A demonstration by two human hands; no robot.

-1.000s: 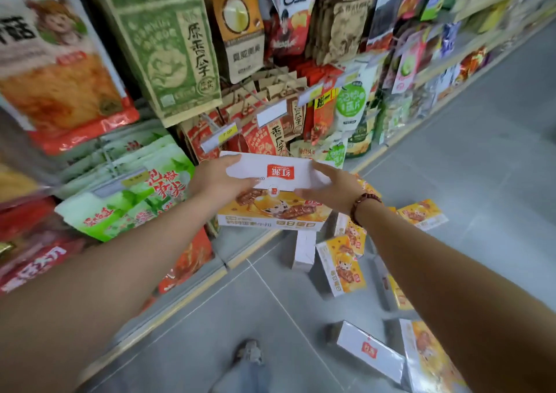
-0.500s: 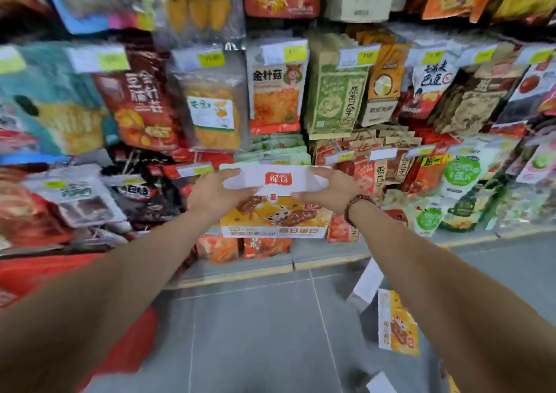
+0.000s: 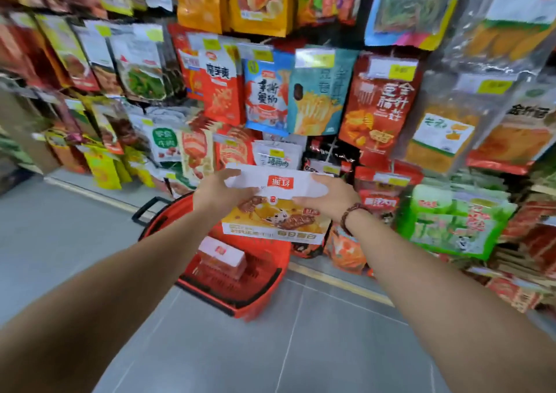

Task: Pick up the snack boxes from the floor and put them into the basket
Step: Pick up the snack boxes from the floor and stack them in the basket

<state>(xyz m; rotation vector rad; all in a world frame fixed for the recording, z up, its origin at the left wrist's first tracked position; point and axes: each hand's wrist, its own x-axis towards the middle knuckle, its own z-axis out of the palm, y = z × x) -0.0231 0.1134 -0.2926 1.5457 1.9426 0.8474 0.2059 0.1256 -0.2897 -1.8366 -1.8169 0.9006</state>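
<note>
A snack box (image 3: 278, 209), white on top with a red logo and yellow on its front face, hangs in the air at arm's length. My left hand (image 3: 218, 195) grips its left end and my right hand (image 3: 329, 198) grips its right end. Directly below and behind it, a red shopping basket (image 3: 258, 298) stands on the grey floor with one white-topped snack box (image 3: 221, 256) lying inside. The held box is above the basket's far right part.
A wall of hanging snack bags (image 3: 301, 92) rises right behind the basket, reaching down to a low shelf edge (image 3: 337, 281). The basket's black handle (image 3: 149, 209) sticks out to the left. Grey tiled floor (image 3: 240, 356) stretches in front and to the left.
The view has swung left along the shelves with the box held in both hands. The boxes on the floor have left the view and the red basket now lies under the box.
</note>
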